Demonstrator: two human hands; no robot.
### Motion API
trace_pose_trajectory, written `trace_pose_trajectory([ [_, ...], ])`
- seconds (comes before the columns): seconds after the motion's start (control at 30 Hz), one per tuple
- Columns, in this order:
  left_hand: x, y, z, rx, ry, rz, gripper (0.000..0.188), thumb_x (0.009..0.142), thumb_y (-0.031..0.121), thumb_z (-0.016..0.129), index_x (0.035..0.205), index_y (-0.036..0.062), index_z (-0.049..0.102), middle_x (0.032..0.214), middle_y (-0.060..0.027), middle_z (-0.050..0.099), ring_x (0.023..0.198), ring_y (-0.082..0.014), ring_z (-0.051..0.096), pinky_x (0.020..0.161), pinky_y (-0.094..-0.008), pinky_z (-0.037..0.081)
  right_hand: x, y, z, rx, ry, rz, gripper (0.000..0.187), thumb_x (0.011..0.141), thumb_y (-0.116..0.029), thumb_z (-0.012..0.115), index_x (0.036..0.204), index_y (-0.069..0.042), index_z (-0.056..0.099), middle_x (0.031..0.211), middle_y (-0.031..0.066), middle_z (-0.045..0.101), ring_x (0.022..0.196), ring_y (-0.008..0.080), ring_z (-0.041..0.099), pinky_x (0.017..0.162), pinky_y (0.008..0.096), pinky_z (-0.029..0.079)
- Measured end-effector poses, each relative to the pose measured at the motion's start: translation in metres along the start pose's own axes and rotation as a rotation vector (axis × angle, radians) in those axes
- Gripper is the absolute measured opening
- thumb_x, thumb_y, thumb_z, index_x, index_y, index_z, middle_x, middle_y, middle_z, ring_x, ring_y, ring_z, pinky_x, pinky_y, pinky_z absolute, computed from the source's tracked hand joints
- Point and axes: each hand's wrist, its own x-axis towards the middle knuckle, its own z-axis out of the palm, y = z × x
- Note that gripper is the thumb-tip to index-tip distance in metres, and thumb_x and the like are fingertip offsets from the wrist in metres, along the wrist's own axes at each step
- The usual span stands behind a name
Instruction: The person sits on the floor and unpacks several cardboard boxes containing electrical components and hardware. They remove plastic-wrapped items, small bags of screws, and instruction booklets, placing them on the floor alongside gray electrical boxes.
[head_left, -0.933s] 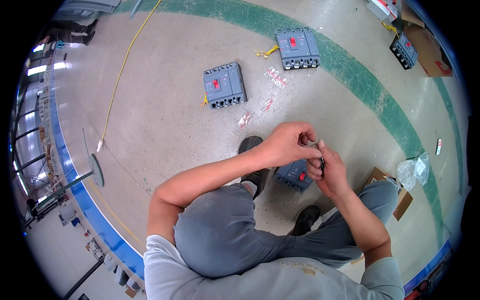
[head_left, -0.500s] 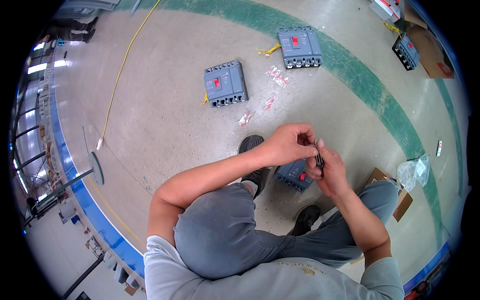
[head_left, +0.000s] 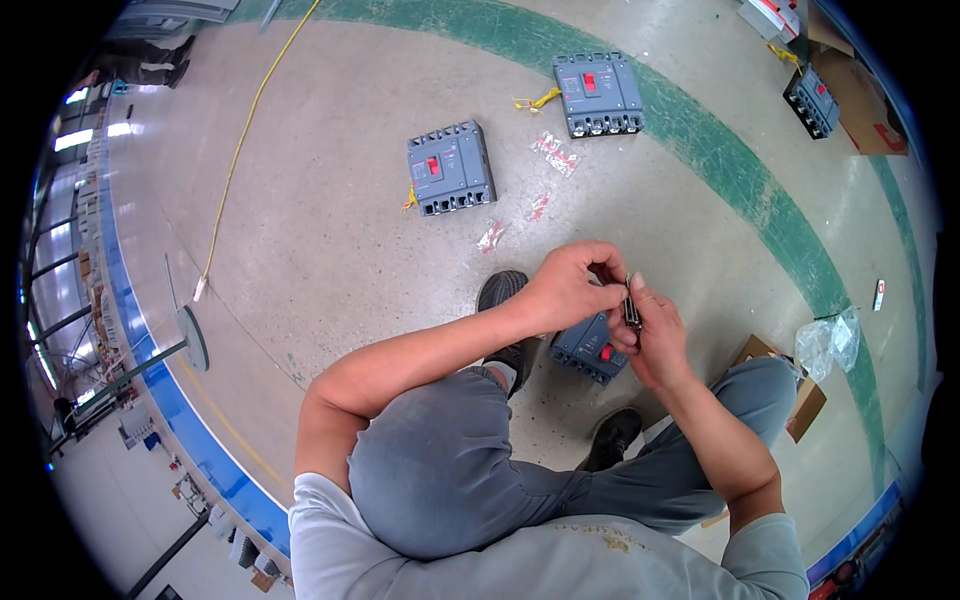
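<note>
Both hands meet in front of me, above a grey circuit breaker [head_left: 582,350] with a red toggle that lies on the floor between my shoes. My right hand [head_left: 660,335] is closed around a small, narrow, dark piece with shiny metal edges [head_left: 632,312]; its exact kind is too small to make out. At the upper end of that piece, my left hand [head_left: 575,290] pinches with thumb and forefinger. Whether the left fingertips hold a separate small part cannot be seen. The hands partly cover the breaker below.
Two more breakers, one at left [head_left: 450,168] and one farther off [head_left: 598,95], have yellow wires. Small plastic packets [head_left: 555,154] lie near them. At right are a clear plastic bag [head_left: 828,342], a cardboard box [head_left: 806,410] and another breaker [head_left: 812,103]. A yellow cord [head_left: 240,140] runs along the left.
Both hands have shifted slightly up and left together with the small dark piece, which is turned a little. Their grip looks the same, and the breakers have stayed put.
</note>
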Motion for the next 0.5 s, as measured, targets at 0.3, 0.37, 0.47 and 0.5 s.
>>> trace_pose_trajectory([
  [0.3,-0.003,0.011,-0.004,0.286,0.061,0.179,0.015,0.087,0.009,0.075,0.1,0.0029,0.071,0.099,-0.0081,0.065,0.091,-0.0201,0.066,0.084,-0.0332,0.053,0.0,-0.006,-0.002,0.091,-0.026,0.033,0.034,0.109,-0.033,0.049,0.101,-0.002,0.062,0.081,0.0053,0.061,0.055,0.0073,0.039,0.048,0.0227,0.03],
  [0.37,-0.001,0.01,-0.003,0.319,0.034,0.252,0.014,0.087,0.009,0.075,0.099,0.0031,0.072,0.099,-0.0088,0.064,0.093,-0.0219,0.066,0.085,-0.0337,0.052,-0.003,-0.005,-0.004,0.157,-0.013,0.06,0.035,0.109,-0.033,0.049,0.103,-0.001,0.063,0.082,0.0059,0.062,0.055,0.0075,0.038,0.047,0.0229,0.029],
  [0.47,-0.002,0.01,-0.008,0.286,-0.005,0.273,0.013,0.087,0.008,0.074,0.098,0.0028,0.071,0.101,-0.0087,0.063,0.097,-0.0231,0.064,0.088,-0.034,0.051,0.001,-0.006,-0.006,0.172,-0.047,0.114,0.037,0.11,-0.034,0.048,0.102,-0.001,0.062,0.084,0.0078,0.064,0.054,0.0078,0.038,0.046,0.0236,0.029],
  [0.5,-0.002,0.011,-0.01,0.302,-0.014,0.264,0.012,0.088,0.008,0.074,0.098,0.0027,0.07,0.102,-0.0086,0.062,0.099,-0.0233,0.063,0.089,-0.0337,0.05,0.0,-0.005,-0.008,0.185,-0.051,0.112,0.037,0.11,-0.034,0.048,0.102,-0.001,0.062,0.084,0.0084,0.064,0.055,0.0078,0.039,0.046,0.0237,0.029],
])
